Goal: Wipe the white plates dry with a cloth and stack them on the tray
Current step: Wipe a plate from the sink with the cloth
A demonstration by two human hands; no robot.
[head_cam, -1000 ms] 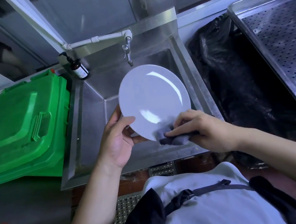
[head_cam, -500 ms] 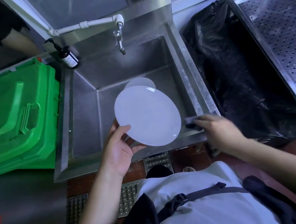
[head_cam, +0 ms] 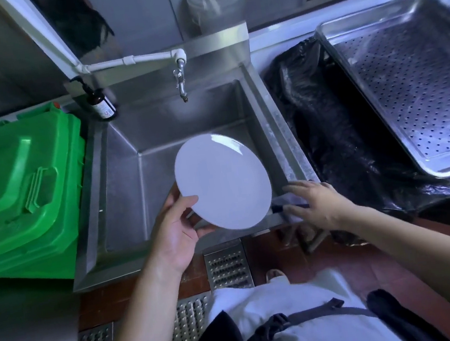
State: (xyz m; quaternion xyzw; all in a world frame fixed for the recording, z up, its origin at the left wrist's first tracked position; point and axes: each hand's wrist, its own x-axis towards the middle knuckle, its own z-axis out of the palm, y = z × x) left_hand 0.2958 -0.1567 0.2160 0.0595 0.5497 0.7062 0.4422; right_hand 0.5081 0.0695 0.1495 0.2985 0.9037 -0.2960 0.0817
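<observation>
I am holding the white plate (head_cam: 223, 181) over the sink (head_cam: 120, 167), tilted with its far edge up, my left hand (head_cam: 175, 231) gripping its near-left rim with the thumb on the face and the fingers curled beneath. My right hand (head_cam: 318, 203) is lying flat and relaxed, fingers straight, on the cloth (head_cam: 287, 204), which is draped over the sink's near-right corner just beside the plate; it is grasping nothing. The tray (head_cam: 419, 93) is sitting well to the right, past a crumpled black plastic bag (head_cam: 327, 134).

I judge the wiping of this plate finished and the carry to the tray next. To do it well I should be keeping the thumb near the rim so the dried face stays unmarked, and bringing the plate level before it crosses the bag.

The plate is smooth, glossy and round, catching a bright streak along its far edge. The sink is brushed steel with sharp folded corners; the tray is steel too, its floor perforated in rows. A green plastic bin (head_cam: 20, 186) is lying to the left.
</observation>
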